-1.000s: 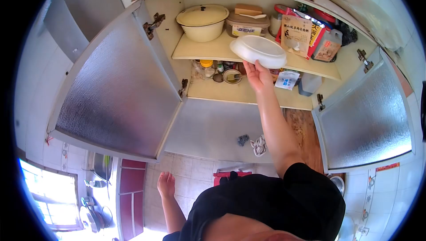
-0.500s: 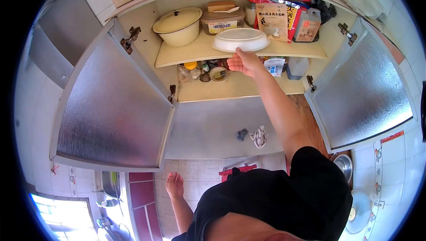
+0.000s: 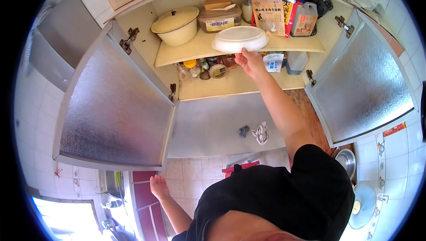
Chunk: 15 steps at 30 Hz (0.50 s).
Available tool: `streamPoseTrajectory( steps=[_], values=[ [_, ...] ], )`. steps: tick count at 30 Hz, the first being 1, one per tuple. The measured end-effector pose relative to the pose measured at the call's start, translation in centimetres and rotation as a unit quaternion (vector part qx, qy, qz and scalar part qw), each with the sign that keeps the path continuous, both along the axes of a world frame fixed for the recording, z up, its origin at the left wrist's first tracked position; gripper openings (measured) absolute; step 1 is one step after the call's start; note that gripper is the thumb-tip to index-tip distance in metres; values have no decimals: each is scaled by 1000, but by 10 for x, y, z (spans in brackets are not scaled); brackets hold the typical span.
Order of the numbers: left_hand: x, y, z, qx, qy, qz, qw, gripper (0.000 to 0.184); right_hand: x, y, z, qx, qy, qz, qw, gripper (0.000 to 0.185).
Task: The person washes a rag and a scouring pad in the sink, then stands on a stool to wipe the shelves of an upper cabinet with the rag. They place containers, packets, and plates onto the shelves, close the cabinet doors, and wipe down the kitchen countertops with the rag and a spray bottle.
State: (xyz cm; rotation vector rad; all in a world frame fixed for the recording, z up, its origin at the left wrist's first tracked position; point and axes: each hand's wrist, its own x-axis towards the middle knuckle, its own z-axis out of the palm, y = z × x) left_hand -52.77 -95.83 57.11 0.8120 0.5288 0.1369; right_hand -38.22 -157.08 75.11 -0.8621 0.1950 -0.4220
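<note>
A white oval dish (image 3: 240, 39) lies upside down at the front of the upper cupboard shelf (image 3: 195, 53). My right hand (image 3: 251, 62) is at its front rim, thumb against the edge and fingers curled below, partly hidden. Behind the dish are a lidded plastic box (image 3: 220, 19) and a brown paper seasoning packet (image 3: 269, 17). A cream lidded pot (image 3: 175, 26) stands to the left. Low on the left, away from the cupboard, my left hand (image 3: 159, 187) hangs in the air, fingers extended and holding nothing.
Frosted cupboard doors stand open at left (image 3: 111, 108) and right (image 3: 364, 79). The lower shelf holds a small bowl with a brush (image 3: 218, 71), jars and a plastic jug (image 3: 297, 63). On the counter below lie a crumpled cloth (image 3: 262, 133) and a dark scrubber (image 3: 244, 131).
My right hand has shifted slightly right along the dish's front rim, its fingers now more curled. My left hand has moved left and a little down. The dish has barely moved.
</note>
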Motion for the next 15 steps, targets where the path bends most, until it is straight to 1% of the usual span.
streamPoseTrajectory(
  steps=[2, 3, 5, 7, 9, 12, 13, 14, 15],
  values=[
    [-1, 9, 12, -9, -18, 16, 1000, 34, -12, -2, -4, -29, -88, 25, 995, 24],
    [-3, 12, 21, -13, -26, 25, 999, 35, -23, -1, -9, -45, -94, 48, 993, 24],
    [-8, 4, 42, 24, -6, 70, 997, 33, -57, 4, -26, -78, -108, 96, 986, 24],
    [-13, 2, 48, 46, 19, 113, 992, 33, -99, 13, -48, -95, -63, 153, 982, 23],
    [-22, 8, 39, 45, 27, 108, 993, 35, -131, 23, -76, -81, 28, 162, 983, 21],
    [-36, 18, 19, 33, 49, 94, 994, 36, -134, 8, -130, -141, 150, 94, 974, 23],
    [-39, 14, 19, 27, 58, 92, 994, 35, -132, -2, -129, -259, 208, 91, 939, 22],
    [-43, 10, 20, 20, 66, 90, 994, 35, -125, -14, -119, -373, 259, 88, 887, 21],
    [-46, 7, 21, 26, 67, 84, 994, 34, -117, -26, -112, -480, 304, 83, 819, 21]
  ],
)
